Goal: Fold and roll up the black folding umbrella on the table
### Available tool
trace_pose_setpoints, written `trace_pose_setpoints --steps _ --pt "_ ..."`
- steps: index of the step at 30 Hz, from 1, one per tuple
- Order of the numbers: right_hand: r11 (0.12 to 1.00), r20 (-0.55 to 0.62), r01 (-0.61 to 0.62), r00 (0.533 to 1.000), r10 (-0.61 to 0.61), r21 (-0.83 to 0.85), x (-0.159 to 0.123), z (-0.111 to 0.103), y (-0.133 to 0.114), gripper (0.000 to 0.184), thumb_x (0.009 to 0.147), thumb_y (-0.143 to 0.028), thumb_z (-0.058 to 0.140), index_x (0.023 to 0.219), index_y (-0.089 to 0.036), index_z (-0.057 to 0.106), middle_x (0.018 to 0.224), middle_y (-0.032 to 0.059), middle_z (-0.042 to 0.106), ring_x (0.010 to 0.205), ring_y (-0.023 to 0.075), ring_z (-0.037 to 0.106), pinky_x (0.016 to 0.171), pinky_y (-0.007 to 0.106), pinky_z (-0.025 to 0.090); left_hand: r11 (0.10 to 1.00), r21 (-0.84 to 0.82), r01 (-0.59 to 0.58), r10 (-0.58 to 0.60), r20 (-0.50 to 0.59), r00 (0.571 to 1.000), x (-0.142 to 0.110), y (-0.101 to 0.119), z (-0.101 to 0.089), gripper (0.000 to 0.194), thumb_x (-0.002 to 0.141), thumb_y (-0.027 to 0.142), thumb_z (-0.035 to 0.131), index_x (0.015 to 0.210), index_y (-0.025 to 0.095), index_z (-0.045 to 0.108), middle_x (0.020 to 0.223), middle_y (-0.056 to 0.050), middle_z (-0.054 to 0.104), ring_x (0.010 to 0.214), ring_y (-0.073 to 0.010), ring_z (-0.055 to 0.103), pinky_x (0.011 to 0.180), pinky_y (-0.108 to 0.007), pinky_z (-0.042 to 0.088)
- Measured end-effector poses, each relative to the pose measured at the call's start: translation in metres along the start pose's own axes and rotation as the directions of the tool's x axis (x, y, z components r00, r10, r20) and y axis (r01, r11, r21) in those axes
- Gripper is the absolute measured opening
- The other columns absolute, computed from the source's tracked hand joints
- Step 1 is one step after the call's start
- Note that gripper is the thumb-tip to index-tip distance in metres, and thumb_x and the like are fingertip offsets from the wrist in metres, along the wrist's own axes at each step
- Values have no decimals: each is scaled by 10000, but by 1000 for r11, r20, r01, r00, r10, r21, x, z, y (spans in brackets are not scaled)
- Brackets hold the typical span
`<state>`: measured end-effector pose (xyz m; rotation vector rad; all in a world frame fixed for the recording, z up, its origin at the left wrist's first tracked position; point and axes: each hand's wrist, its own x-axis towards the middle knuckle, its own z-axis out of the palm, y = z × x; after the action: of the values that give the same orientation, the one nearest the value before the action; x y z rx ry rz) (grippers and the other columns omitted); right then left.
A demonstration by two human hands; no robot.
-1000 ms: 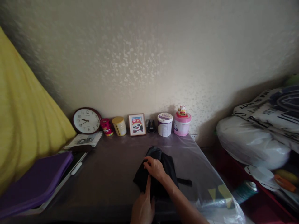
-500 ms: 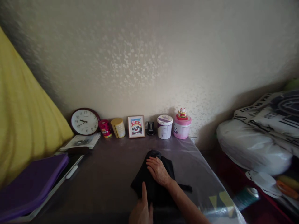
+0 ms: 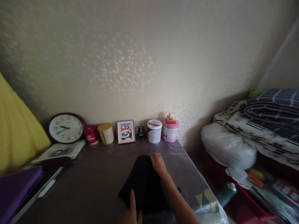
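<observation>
A folded black cloth (image 3: 142,183) lies on the dark table (image 3: 93,180) in front of me. My right hand (image 3: 158,164) lies flat on the cloth's far right edge, fingers stretched out. My left hand (image 3: 131,211) shows only partly at the bottom edge, its forefinger extended and pressing on the near part of the cloth. A black strap end (image 3: 178,189) sticks out from behind my right forearm.
Along the wall stand a round clock (image 3: 65,128), a red tin (image 3: 90,135), a yellow tin (image 3: 106,133), a panda picture frame (image 3: 126,132), a small black device (image 3: 140,133), a white tub (image 3: 154,131) and a pink tub (image 3: 170,130). Bedding (image 3: 257,124) is piled right; yellow fabric (image 3: 16,137) and a purple folder (image 3: 16,186) lie left.
My right hand has slid from the middle of the cloth to its far right edge and flattened. The cloth lies smoother. The view has swung to the right.
</observation>
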<state>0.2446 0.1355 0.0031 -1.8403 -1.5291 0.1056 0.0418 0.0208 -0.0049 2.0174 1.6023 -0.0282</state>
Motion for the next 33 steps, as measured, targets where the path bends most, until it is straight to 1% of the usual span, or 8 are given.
trace_pose_setpoints --steps 3,6,9,12,18,24,30,33 --pt "988 -46 -156 987 157 25 -24 -19 25 292 801 -236 411 1004 -123 587 1000 130 630 956 212 575 847 326 431 1000 -2 -20 20 -31 999 -3 1 -1 612 886 248 279 1380 59 -29 939 -113 664 789 -173 625 664 -254 395" --pt "962 -26 -264 964 266 64 -47 -31 40 302 792 -295 414 946 -122 607 910 118 656 848 211 617 764 315 475 1000 -25 -6 5 -58 998 -8 4 -4 612 894 254 283 1380 61 -36 991 -116 649 840 -168 618 689 -244 391" --pt "920 69 -353 936 346 168 -62 -35 39 345 782 -371 413 940 -136 610 819 75 664 709 182 630 577 265 507 1000 -27 -9 7 -93 996 -13 8 -7 618 896 260 296 1380 58 -30 1029 -124 632 867 -168 609 701 -238 386" --pt "843 166 -446 895 415 299 -71 -38 30 392 754 -427 427 970 -151 603 806 57 649 655 171 612 445 229 473 1000 -27 -4 1 -98 995 -17 9 -9 616 897 268 302 1381 57 -16 995 -120 641 848 -173 612 683 -241 387" --pt "912 44 -322 946 321 255 -72 -49 17 342 730 -423 442 828 -169 649 824 70 666 789 205 608 693 289 465 999 -25 -22 19 -121 992 -17 6 -7 622 894 263 314 1381 62 -15 952 -107 648 837 -164 609 688 -237 388" --pt "813 210 -445 895 394 375 -66 -46 13 486 714 -528 418 882 -129 639 747 69 653 699 200 602 555 260 442 1000 -19 -20 17 -140 990 -13 4 -1 623 894 280 309 1382 67 -14 942 -101 653 814 -173 614 677 -253 394" --pt "884 131 -348 937 323 311 -63 -35 20 377 684 -483 449 634 -157 634 577 26 599 624 191 563 561 268 415 997 -70 -34 24 -139 990 -16 2 -6 611 898 296 294 1385 75 0 948 -98 656 822 -150 615 682 -218 392" --pt "879 93 -318 948 305 355 -66 -39 28 353 674 -468 470 613 -164 637 586 25 610 626 192 561 570 272 421 991 -128 -27 13 -110 994 -15 -1 -11 604 902 333 268 1386 80 11 977 -111 649 824 -151 619 674 -213 398"
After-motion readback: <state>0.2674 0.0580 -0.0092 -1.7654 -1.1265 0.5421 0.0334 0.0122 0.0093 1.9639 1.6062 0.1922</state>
